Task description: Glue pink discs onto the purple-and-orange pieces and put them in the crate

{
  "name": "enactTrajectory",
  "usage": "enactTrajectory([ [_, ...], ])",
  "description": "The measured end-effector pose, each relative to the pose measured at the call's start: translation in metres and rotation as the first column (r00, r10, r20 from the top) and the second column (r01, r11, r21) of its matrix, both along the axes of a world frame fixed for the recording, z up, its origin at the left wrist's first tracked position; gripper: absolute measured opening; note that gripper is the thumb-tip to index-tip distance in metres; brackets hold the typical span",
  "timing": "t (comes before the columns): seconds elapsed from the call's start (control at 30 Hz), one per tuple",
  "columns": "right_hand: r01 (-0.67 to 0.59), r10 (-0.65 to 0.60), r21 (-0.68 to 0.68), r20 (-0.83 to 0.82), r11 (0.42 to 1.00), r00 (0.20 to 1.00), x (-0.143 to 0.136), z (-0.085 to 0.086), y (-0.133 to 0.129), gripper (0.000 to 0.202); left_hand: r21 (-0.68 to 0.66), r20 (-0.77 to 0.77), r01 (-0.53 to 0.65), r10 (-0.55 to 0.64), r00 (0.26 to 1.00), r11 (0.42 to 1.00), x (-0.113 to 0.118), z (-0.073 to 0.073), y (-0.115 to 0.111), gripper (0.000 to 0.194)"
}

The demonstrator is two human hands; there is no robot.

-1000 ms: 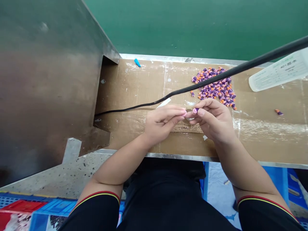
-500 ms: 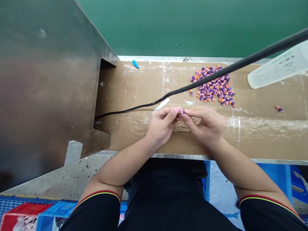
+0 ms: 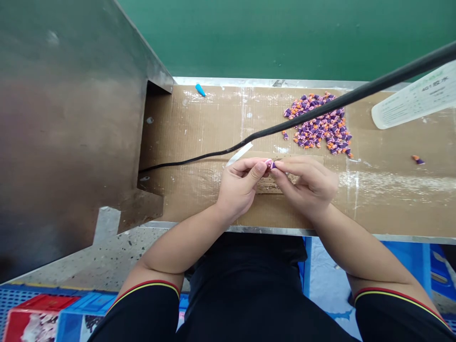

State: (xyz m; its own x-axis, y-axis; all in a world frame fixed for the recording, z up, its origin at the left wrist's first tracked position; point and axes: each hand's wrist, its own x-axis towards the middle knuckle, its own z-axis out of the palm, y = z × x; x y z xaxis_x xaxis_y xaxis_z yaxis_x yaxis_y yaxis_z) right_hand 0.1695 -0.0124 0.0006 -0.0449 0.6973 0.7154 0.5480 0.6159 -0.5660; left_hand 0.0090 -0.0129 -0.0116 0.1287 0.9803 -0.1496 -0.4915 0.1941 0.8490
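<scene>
Over the cardboard-covered bench, my left hand (image 3: 240,183) pinches a small pink piece (image 3: 268,163) between thumb and forefinger. My right hand (image 3: 306,183) pinches a small purple piece (image 3: 273,165) right against it; the two pieces touch or nearly so, and the fingertips hide most of both. Beyond my right hand lies a heap of small purple, pink and orange figures (image 3: 322,126). One more such figure (image 3: 418,160) rests apart at the right. A white strip (image 3: 239,154) lies just behind my left hand.
A black cable (image 3: 245,141) crosses above the bench from left to upper right. A metal housing (image 3: 74,128) stands at the left. A translucent bottle (image 3: 415,97) lies at the right, and a blue cone-shaped cap (image 3: 200,90) sits at the back. Below are red (image 3: 39,304) and blue bins.
The pink and purple pieces have come closer together between my fingertips. My hands have barely moved, and the whole view has shifted slightly.
</scene>
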Motion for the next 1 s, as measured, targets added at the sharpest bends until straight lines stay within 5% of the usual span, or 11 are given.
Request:
enactTrajectory([
  [0.47, 0.006, -0.006, 0.054, -0.007, 0.999, 1.000, -0.0025, 0.0008, -0.0064, 0.020, 0.317, -0.186, -0.162, 0.229, 0.955, 0.934, 0.0063, -0.0056, -0.0078, 0.020],
  [1.0, -0.059, 0.060, 0.088, -0.002, 0.994, 0.998, -0.0007, -0.0016, -0.0052, 0.042, 0.361, -0.239, -0.169, 0.266, 0.934, 0.917, 0.0048, -0.0013, -0.0089, 0.010],
])
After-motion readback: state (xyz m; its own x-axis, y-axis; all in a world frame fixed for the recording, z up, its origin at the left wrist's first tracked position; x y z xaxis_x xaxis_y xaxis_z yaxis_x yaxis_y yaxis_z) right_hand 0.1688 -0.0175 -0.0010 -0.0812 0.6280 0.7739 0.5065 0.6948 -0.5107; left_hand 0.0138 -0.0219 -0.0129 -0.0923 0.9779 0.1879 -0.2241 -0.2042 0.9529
